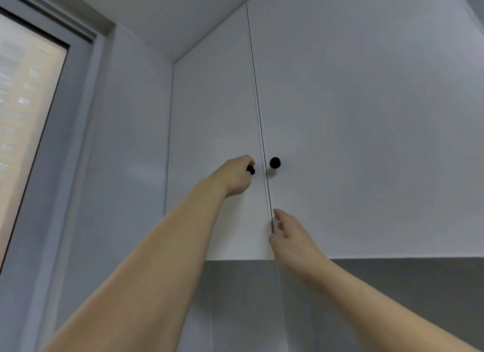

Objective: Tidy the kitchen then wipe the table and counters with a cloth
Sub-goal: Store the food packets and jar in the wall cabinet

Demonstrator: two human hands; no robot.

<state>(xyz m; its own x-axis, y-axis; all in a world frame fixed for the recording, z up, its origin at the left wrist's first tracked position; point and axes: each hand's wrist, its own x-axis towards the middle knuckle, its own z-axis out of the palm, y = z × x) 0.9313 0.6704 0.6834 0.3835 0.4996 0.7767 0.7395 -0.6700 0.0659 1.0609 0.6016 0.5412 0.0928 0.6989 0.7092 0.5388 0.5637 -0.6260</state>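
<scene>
A white wall cabinet (366,142) fills most of the view, seen from below, with two doors meeting at a thin vertical seam. The right door (379,115) is the broader one as seen; the left door (214,115) is narrower and runs into the corner by a pale wall (131,155). A window (26,115) with a grey frame is seen at far left, its glass blurred. Below the cabinet a darker grey wall (392,286) is visible.

Both bare arms are raised toward the seam. The left hand (234,177) is curled round the left door's black knob (251,170) — only part of the knob is seen past the fingers. The right hand (290,236) is held loosely open, fingers relaxed, its fingertips (276,212) at the seam near the doors' lower edge; nothing is gripped by it, and whether the edge is actually touched cannot be told.

The right door's black knob (275,163) is left free, just beside the seam. No cloth is seen.
</scene>
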